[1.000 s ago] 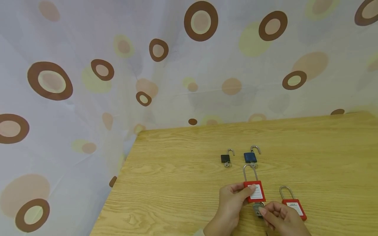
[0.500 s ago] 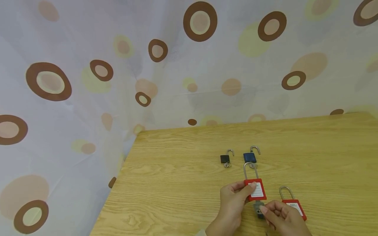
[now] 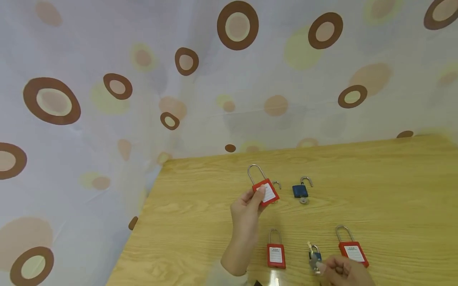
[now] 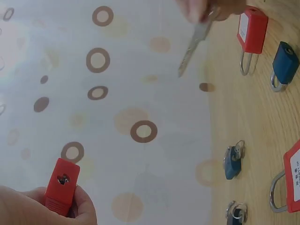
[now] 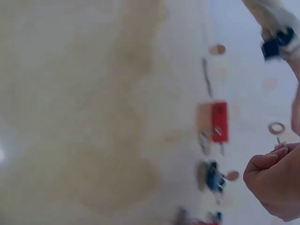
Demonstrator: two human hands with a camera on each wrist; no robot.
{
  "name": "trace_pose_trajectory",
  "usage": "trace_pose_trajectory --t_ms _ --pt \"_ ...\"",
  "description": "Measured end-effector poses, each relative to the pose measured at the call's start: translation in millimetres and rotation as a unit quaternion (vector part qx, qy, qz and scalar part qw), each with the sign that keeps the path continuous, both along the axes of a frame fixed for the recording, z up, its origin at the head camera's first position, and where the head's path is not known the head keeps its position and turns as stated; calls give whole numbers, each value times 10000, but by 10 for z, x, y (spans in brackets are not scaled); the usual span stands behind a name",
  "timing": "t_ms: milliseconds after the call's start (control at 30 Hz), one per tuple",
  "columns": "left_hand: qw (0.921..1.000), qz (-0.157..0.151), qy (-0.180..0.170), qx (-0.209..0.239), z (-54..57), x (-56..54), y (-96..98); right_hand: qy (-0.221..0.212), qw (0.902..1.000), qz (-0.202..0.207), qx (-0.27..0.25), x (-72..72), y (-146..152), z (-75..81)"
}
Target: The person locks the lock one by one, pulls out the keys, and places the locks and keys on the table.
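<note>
My left hand [image 3: 247, 216] grips a red padlock [image 3: 269, 194] with a white label and a long shackle, raised over the table. In the left wrist view, a keyhole shows in the end of this padlock [image 4: 62, 180]. Apart from it at the lower right, my right hand [image 3: 345, 271] pinches a key [image 4: 191, 49], its blade pointing away from the fingers. The key overlaps a blue padlock [image 3: 316, 255] in the head view. The held red padlock partly hides a small black padlock, whose raised shackle [image 3: 277, 184] shows behind it.
On the wooden table [image 3: 200, 206] lie a red padlock [image 3: 276, 255] nearer me, another red padlock [image 3: 354, 253] by my right hand, and a blue padlock [image 3: 300, 191] with its shackle open and keys at its base. A patterned curtain [image 3: 207, 99] hangs behind the table.
My left hand has carried the red padlock up and to the left, away from the key in my right hand. A red and a blue padlock are uncovered. My right hand has barely moved.
</note>
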State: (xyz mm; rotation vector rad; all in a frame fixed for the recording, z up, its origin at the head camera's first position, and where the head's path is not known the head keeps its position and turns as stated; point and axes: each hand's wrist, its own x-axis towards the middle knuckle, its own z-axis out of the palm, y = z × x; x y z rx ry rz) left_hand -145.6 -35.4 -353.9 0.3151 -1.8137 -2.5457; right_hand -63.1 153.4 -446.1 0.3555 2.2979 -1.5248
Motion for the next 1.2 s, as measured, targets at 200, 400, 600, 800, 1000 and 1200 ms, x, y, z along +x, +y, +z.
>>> trace_pose_trajectory --t_ms 200,400,600,800,1000,1200 --pt "9994 -257 -222 -97 -25 66 -46 1013 9895 2 1034 -413 359 284" --pt "9984 -360 -432 -80 -119 77 -53 1028 9848 319 1361 -849 689 114" --pt "9978 -474 -463 -15 -115 77 -82 942 9811 238 1673 -1008 786 -1" --pt "9971 -571 -501 -18 -147 109 -79 1029 9769 322 1845 -1002 755 23" --pt "9963 -581 -621 80 -172 112 -42 884 9732 531 2057 -1000 735 32" --pt "9958 -537 -734 139 -183 117 -19 976 9659 732 2283 -991 722 29"
